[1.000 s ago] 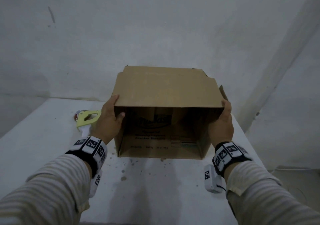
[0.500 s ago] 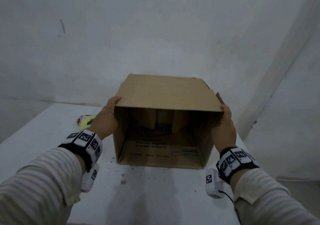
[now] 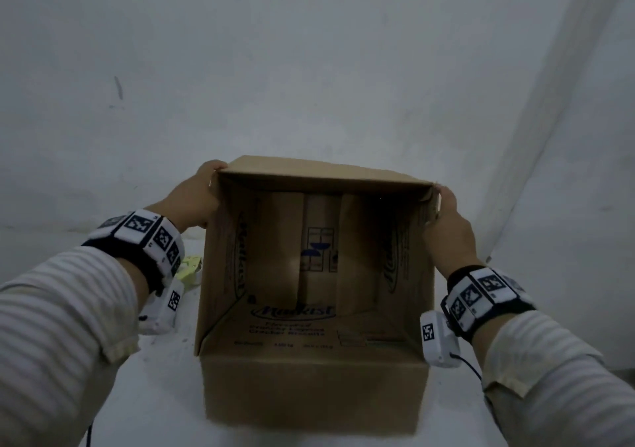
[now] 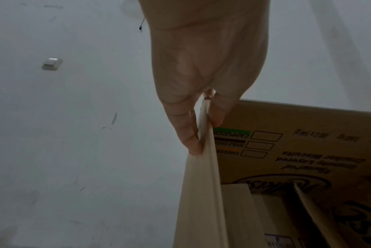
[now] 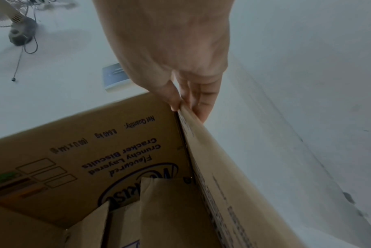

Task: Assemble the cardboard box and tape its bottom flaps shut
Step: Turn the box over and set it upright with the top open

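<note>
The cardboard box [image 3: 316, 268] stands on the white bench [image 3: 144, 395], open side facing near. The left hand [image 3: 196, 194] pinches its far left corner; the right hand [image 3: 446, 230] pinches the far right corner. A yellow-green tape dispenser [image 3: 189, 268] lies just left of the box, partly hidden by the left wrist. Pale scuffed walls [image 3: 309, 68] close in behind.
</note>
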